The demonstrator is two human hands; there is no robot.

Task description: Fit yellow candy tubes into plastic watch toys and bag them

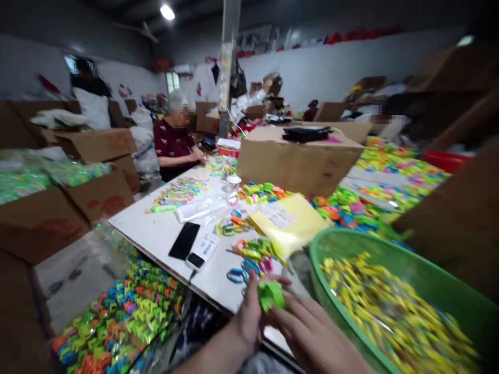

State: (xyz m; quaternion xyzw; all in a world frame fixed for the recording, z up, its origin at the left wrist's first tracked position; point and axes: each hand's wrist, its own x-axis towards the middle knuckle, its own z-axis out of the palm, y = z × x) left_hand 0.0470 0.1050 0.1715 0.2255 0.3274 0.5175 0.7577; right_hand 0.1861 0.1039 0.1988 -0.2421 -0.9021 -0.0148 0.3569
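Observation:
A small bright green plastic piece (271, 295) is held between my two hands above the near edge of the white table (156, 234). My left hand (247, 314) grips it from the left, thumb pointing up. From the right, the fingers of my right hand (307, 324) close around its lower side. Their undersides are hidden. Just beyond my hands lie blue plastic rings (237, 275), a pink piece (266, 265) and a pile of green and orange pieces (255, 248).
A green basin (319, 259) of yellow pieces stands at my right. On the table are a black phone (184, 241), a white device (202, 250), yellow paper (300, 218) and a cardboard box (288, 161). Bagged colourful pieces (120, 311) lie low left. A person (175, 137) sits across.

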